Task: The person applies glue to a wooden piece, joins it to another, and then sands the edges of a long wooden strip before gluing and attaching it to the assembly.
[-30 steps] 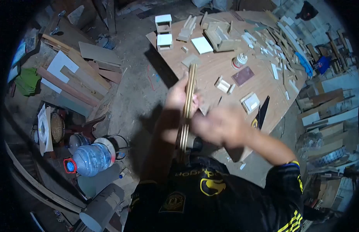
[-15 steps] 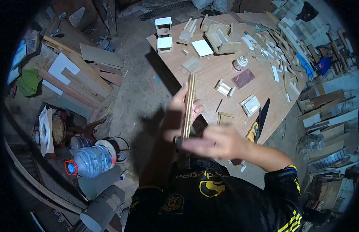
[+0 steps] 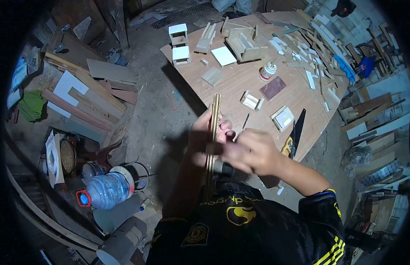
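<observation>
My left hand (image 3: 204, 121) is wrapped round a long, narrow wooden piece (image 3: 216, 110), held on edge above the table's near side. Pale and dark layers run along its upper edge. My right hand (image 3: 260, 154) is closed and smeared by motion. Its fingers grip a reddish-brown strip (image 3: 214, 148) that looks like sandpaper and lies across the edge of the wooden piece. The lower end of the wood runs down toward my black shirt.
On the wooden table (image 3: 240, 84) are a handsaw (image 3: 297, 132), a glue bottle (image 3: 267, 70), a reddish-brown rectangle (image 3: 273, 88), a pencil (image 3: 246, 120) and small wooden box assemblies (image 3: 244, 42). Offcuts crowd the far right. A large water bottle (image 3: 105, 191) is at lower left.
My right hand has moved up along the wooden piece with the reddish-brown strip. My left hand keeps its hold. The whole view has shifted slightly.
</observation>
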`<state>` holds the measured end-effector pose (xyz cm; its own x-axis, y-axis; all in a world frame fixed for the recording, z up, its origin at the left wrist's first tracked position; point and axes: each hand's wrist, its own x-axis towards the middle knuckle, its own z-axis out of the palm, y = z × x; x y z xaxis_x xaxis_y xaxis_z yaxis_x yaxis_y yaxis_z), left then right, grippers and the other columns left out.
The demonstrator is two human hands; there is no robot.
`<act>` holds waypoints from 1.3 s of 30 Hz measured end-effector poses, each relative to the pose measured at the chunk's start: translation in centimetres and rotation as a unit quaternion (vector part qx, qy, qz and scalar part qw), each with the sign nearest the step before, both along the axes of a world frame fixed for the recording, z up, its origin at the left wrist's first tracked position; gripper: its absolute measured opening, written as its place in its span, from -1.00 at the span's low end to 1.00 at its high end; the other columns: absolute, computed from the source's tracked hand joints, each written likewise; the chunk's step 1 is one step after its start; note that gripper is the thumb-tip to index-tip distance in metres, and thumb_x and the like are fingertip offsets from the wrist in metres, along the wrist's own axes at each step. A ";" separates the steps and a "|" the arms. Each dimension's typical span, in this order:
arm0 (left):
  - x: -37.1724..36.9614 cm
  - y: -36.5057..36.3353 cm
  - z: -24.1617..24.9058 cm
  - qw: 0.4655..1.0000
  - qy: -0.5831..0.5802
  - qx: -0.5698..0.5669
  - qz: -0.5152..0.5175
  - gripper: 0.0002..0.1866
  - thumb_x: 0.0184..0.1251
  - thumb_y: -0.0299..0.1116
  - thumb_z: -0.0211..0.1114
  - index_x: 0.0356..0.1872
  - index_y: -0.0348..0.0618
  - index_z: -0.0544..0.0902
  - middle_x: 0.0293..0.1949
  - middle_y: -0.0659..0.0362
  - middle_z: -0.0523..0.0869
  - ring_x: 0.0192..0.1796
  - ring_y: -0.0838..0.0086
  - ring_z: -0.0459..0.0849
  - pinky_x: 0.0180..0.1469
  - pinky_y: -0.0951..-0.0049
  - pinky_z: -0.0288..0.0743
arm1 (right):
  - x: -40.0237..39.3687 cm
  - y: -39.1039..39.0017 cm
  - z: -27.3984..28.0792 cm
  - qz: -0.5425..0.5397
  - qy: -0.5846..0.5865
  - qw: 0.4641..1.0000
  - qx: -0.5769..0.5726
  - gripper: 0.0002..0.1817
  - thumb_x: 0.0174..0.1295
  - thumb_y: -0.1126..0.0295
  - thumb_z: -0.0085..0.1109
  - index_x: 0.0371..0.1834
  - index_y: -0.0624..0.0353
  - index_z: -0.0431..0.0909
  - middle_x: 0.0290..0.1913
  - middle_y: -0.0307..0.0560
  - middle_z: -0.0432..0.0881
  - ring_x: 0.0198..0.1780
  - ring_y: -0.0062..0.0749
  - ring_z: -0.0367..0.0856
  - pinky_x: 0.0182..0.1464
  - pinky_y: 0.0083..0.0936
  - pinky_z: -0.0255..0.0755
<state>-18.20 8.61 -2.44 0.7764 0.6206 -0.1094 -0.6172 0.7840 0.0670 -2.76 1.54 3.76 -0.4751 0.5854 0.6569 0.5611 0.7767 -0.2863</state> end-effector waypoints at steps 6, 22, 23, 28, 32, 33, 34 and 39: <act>0.8 -0.6 1.8 0.997 0.060 0.037 -0.013 -0.55 0.60 0.10 -0.11 -0.30 -0.04 0.49 -0.46 0.27 0.51 -0.36 0.49 0.51 -0.14 0.40 0.45 | 2.3 0.5 1.0 -0.038 -0.063 0.997 -0.022 -0.45 0.04 0.36 0.44 0.19 -0.03 0.63 -0.54 -0.22 0.33 -0.55 -0.37 0.38 -0.54 -0.45 0.29; -0.3 -1.5 4.2 0.982 0.162 0.054 0.081 -0.54 0.61 0.06 -0.16 0.08 -0.12 0.47 -0.01 0.09 0.62 0.03 0.33 0.59 0.13 0.25 0.45 | 2.2 1.6 -0.2 -0.106 0.052 0.980 -0.159 -0.24 0.05 0.42 0.49 0.39 0.20 0.42 -0.31 -0.04 0.58 -0.41 -0.31 0.48 -0.31 -0.46 0.40; -0.6 -1.4 4.1 0.981 0.163 0.056 0.085 -0.54 0.61 0.06 -0.16 0.08 -0.12 0.47 -0.01 0.09 0.62 0.03 0.33 0.59 0.13 0.25 0.45 | 2.1 1.6 -0.1 -0.107 0.050 0.981 -0.155 -0.25 0.05 0.42 0.49 0.38 0.21 0.42 -0.33 -0.04 0.57 -0.42 -0.31 0.47 -0.34 -0.45 0.39; -1.9 -0.6 3.3 0.970 0.172 0.035 0.170 -0.64 0.58 -0.02 0.01 -0.07 -0.14 0.48 -0.37 0.30 0.48 -0.37 0.56 0.46 -0.24 0.49 0.40 | 0.1 0.2 0.1 -0.044 0.074 0.996 -0.027 -0.41 0.06 0.37 0.42 0.26 -0.11 0.60 -0.55 -0.24 0.36 -0.57 -0.39 0.35 -0.55 -0.46 0.27; -3.3 0.1 3.0 0.977 0.093 0.015 0.193 -0.67 0.56 -0.10 0.04 -0.19 -0.20 0.51 -0.43 0.29 0.43 -0.44 0.57 0.38 -0.30 0.46 0.30 | -0.5 -2.8 0.3 0.182 -0.039 0.983 0.001 -0.63 0.00 0.41 0.33 -0.14 -0.39 0.72 -0.51 -0.43 0.26 -0.50 -0.58 0.33 -0.57 -0.66 0.17; -3.3 0.2 3.3 0.975 0.104 0.018 0.197 -0.67 0.56 -0.11 0.03 -0.22 -0.19 0.52 -0.45 0.28 0.42 -0.43 0.56 0.37 -0.31 0.46 0.28 | -0.7 -2.8 0.5 0.197 -0.049 0.979 0.011 -0.71 -0.08 0.33 0.33 -0.23 -0.29 0.67 -0.51 -0.37 0.34 -0.54 -0.51 0.31 -0.58 -0.63 0.13; -3.1 0.0 3.8 0.975 0.104 0.019 0.196 -0.67 0.56 -0.11 0.03 -0.22 -0.19 0.52 -0.45 0.28 0.42 -0.43 0.56 0.37 -0.31 0.46 0.28 | -0.8 -2.6 0.5 0.197 -0.049 0.979 0.012 -0.71 -0.08 0.33 0.33 -0.23 -0.29 0.67 -0.51 -0.37 0.34 -0.54 -0.51 0.31 -0.58 -0.63 0.13; -2.5 0.1 4.5 0.984 0.094 0.043 0.143 -0.63 0.57 -0.06 0.00 -0.23 -0.19 0.53 -0.46 0.26 0.42 -0.39 0.51 0.40 -0.29 0.45 0.30 | -1.7 1.8 1.2 0.059 -0.014 0.997 0.053 -0.56 0.07 0.31 0.36 0.06 -0.35 0.67 -0.53 -0.40 0.27 -0.51 -0.57 0.34 -0.59 -0.60 0.18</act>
